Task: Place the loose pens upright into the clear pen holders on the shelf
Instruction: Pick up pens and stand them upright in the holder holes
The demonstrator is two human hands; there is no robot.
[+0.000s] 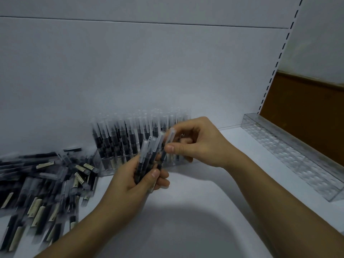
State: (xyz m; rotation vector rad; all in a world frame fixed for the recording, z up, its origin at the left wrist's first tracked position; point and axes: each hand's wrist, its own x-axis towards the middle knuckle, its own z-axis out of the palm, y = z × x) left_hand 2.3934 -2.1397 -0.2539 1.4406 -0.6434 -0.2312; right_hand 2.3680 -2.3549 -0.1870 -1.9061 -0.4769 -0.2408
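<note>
1. Pens, black with frosted clear caps, sit bunched at frame centre in our clenched left hand.
2. Our right hand beside it pinches one black pen between thumb and fingers.
3. Behind them stands a clear plastic pen holder packed with upright pens.
4. Loose pens heap at lower left on the white shelf; a second clear holder lies far right.

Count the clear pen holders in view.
2. The filled holder stands centre, at the back; the empty holder runs along the right side. Others could be out of frame.
</note>
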